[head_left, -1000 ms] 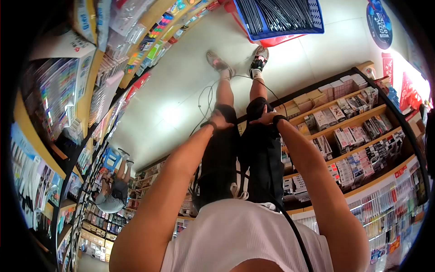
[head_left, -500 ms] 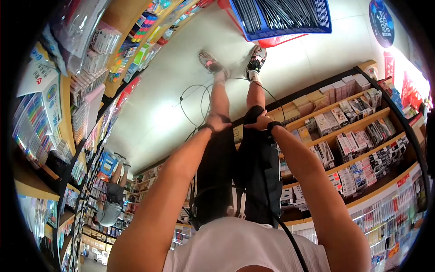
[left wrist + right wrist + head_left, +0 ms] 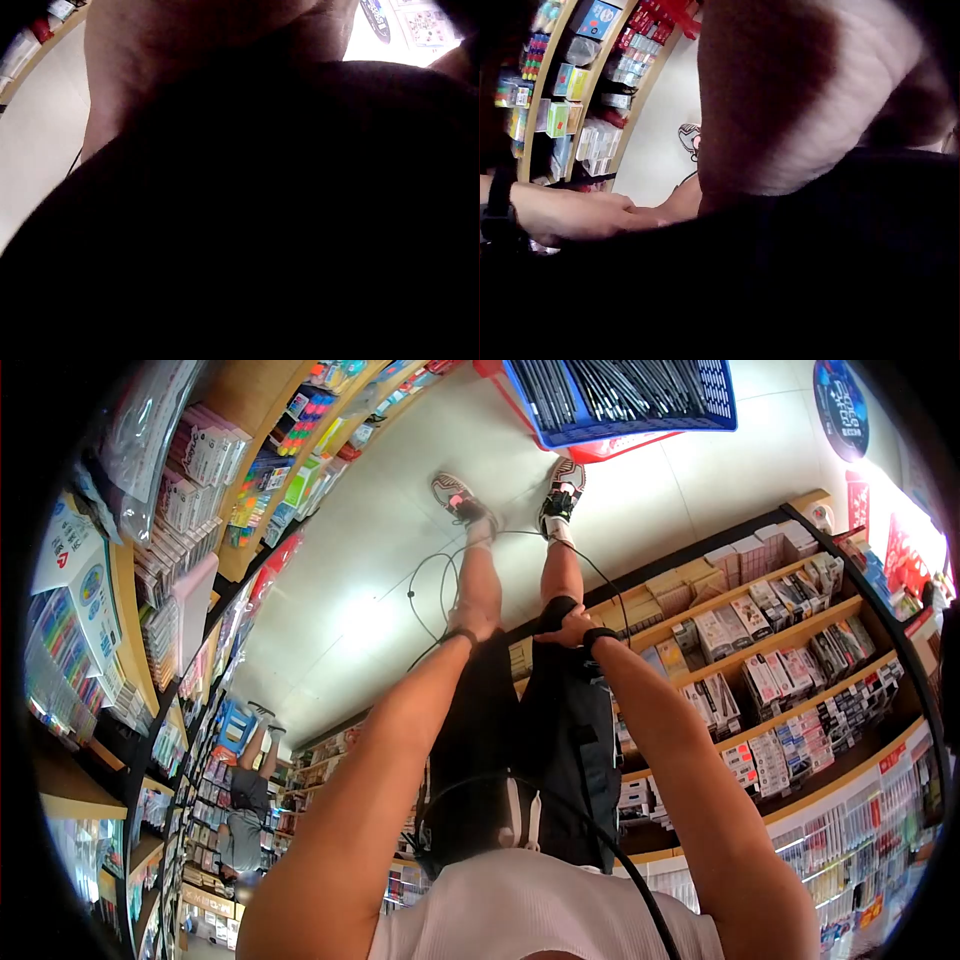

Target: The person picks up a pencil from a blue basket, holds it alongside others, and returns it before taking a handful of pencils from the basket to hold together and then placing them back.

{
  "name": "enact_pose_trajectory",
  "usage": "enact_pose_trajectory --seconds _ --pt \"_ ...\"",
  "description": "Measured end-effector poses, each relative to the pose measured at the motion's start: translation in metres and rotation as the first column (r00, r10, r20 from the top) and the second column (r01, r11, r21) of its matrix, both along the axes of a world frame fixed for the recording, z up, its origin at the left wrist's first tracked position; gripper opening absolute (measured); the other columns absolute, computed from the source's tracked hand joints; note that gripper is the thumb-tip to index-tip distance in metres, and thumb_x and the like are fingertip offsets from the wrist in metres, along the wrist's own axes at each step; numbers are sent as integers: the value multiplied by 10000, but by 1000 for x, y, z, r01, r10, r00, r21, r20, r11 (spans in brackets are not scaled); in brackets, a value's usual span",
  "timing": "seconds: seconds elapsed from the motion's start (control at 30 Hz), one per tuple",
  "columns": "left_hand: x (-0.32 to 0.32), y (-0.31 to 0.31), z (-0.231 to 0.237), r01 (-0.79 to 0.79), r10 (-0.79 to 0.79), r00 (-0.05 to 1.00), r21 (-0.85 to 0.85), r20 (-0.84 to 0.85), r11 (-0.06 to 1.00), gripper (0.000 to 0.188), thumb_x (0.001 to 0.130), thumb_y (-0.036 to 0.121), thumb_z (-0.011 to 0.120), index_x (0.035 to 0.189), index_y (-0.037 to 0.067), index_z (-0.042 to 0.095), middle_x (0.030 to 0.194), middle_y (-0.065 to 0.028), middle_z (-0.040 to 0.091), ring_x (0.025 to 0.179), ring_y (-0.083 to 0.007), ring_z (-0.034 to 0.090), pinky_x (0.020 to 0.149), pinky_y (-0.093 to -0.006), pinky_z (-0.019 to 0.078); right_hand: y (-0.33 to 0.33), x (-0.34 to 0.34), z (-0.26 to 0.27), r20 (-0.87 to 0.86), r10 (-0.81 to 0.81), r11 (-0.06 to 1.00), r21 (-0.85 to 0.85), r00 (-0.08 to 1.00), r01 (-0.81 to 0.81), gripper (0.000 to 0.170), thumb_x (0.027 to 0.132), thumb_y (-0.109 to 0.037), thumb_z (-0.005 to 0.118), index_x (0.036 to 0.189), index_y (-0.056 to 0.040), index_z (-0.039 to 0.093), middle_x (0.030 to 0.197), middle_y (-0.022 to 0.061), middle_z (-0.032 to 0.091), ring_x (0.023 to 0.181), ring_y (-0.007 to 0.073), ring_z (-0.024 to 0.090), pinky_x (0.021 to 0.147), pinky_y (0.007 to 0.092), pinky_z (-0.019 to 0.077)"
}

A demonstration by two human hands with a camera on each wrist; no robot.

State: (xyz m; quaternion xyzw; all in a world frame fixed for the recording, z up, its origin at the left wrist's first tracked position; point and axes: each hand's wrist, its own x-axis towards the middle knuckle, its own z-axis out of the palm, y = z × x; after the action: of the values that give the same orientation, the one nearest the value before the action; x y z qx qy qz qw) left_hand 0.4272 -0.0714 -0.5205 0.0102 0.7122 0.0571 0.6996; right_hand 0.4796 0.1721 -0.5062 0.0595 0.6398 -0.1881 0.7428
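My left hand [image 3: 480, 622] rests at the left knee, by the hem of the black shorts [image 3: 475, 710]. In the right wrist view the left hand [image 3: 585, 215] lies along the leg, its fingertips lost in shadow. At the right knee my right hand [image 3: 570, 627] grips the black cloth of the shorts leg, some of which bunches past the fingers. Close to its own camera, the right hand [image 3: 810, 97] appears large, with dark fabric below it. Black fabric fills most of the left wrist view, under the near skin of the left hand [image 3: 187, 45].
A blue basket [image 3: 640, 430] of black pens stands on the floor beyond the feet. Stocked shelves line the right [image 3: 780, 680] and left [image 3: 140, 590] sides. A black cable [image 3: 425, 595] loops by the shins. Another person [image 3: 245, 810] is far down the aisle.
The left shorts hem has slid up toward the body, baring the left knee. The right hand has closed on the cloth and shifted slightly left. The head view has turned a little.
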Motion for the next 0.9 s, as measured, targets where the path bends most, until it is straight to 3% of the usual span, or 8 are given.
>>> enact_pose_trajectory --seconds 0.1,0.3,0.37,0.57,0.67,0.73,0.77,0.9 --pt "-8 10 2 -7 12 999 -105 46 994 1133 877 639 597 1445 -238 161 1437 -376 390 1223 -399 543 1024 -521 391 4 -7 -1 48 -17 1000 -16 999 18 1629 587 -984 534 1383 320 -29 1419 452 367 1351 467 446 1089 414 420" --pt "8 1 -20 -124 134 990 -177 46 976 1087 904 599 583 1441 -243 154 1291 -321 566 1174 -434 578 1015 -537 396 2 -5 -4 75 -36 999 35 997 34 1648 570 -992 534 1380 321 -44 1421 436 381 1328 460 475 1064 423 445" --pt "5 3 -17 -56 64 996 -148 55 987 1079 914 585 576 1435 -253 139 1214 -285 628 1131 -444 601 1013 -522 399 2 -9 -4 101 0 1000 0 995 0 1648 572 -991 535 1376 325 -46 1420 436 383 1323 456 483 1057 422 452" --pt "7 10 -15 39 -41 999 -160 -7 986 1065 920 593 572 1425 -258 179 1212 -292 623 1073 -421 630 952 -502 444 3 14 -28 88 41 999 -24 995 -39 1632 593 -977 541 1374 324 -58 1401 443 402 1297 425 524 1039 391 466" --pt "49 -14 -73 203 -193 979 -217 70 955 1052 918 607 568 1426 -246 218 1229 -308 604 1056 -408 639 934 -508 459 7 -10 -5 40 -17 1000 -9 999 17 1626 599 -968 555 1366 331 -53 1355 445 449 1264 419 555 1025 389 474" --pt "25 -2 -43 166 -163 986 -153 36 974 1037 921 610 562 1424 -239 242 1235 -311 597 1048 -404 642 927 -503 464 8 -16 -5 155 -2 999 -45 988 9 1624 600 -957 573 1360 336 -51 1352 441 456 1262 420 558 1014 383 482" --pt "12 5 -28 129 -129 992 -87 5 988 1022 924 613 556 1422 -231 266 1241 -314 590 1040 -399 646 919 -498 469 8 -15 -5 156 -3 999 -46 988 10 1624 600 -957 573 1360 336 -51 1352 441 456 1262 420 558 1014 383 482" --pt "-5 14 -13 113 -106 993 -127 58 985 1009 915 609 569 1413 -226 299 1282 -305 575 1083 -396 638 946 -489 476 7 -2 -9 86 -52 996 -64 995 58 1637 594 -974 550 1326 366 -42 1165 394 593 1149 410 629 967 385 509"
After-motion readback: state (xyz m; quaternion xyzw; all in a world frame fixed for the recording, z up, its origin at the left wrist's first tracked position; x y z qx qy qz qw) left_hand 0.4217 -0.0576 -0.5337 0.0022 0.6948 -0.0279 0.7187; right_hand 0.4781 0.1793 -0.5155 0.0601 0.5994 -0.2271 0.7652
